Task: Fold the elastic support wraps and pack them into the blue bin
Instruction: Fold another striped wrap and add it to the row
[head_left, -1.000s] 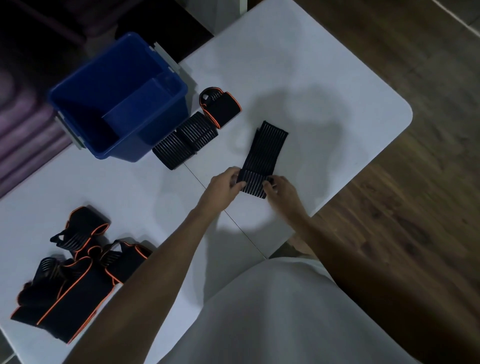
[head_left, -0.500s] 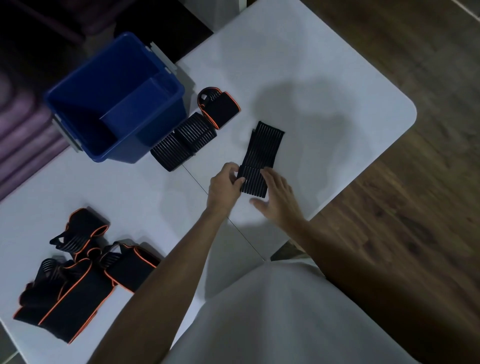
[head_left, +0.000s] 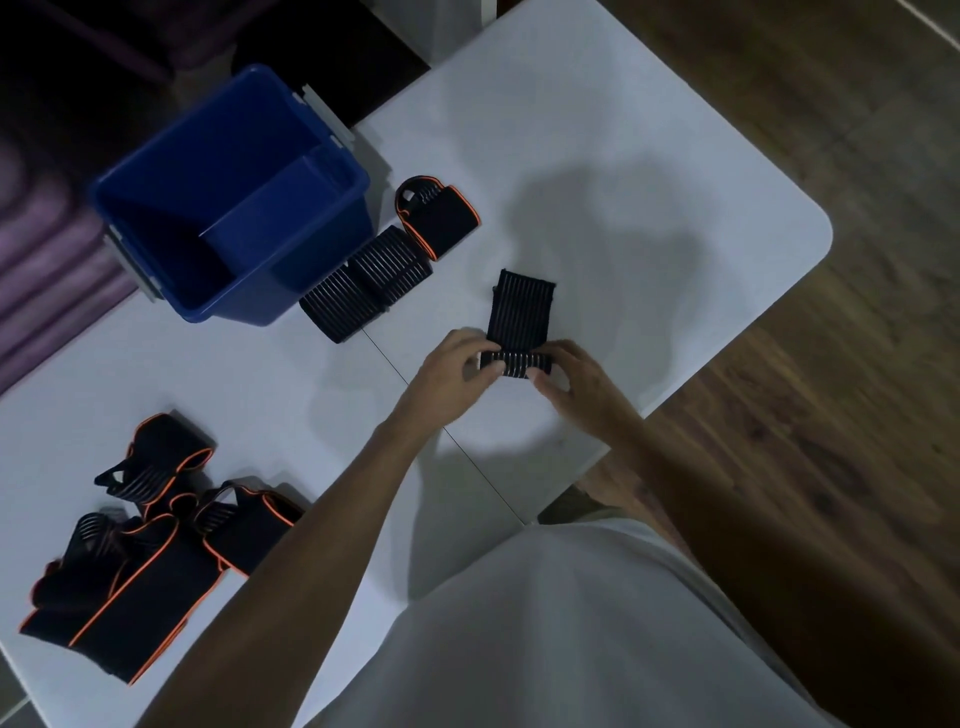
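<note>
Black ribbed elastic wrap (head_left: 521, 317) flat on white table (head_left: 649, 156), right of blue plastic bin (head_left: 332, 208), apart from it. Head view: left hand (head_left: 457, 374) and right hand (head_left: 582, 384) both pinch wrap's near end, fingers curled, edge turned up. Step judged: folding. Next: carry near end over far end, press flat, move to bin.
</note>
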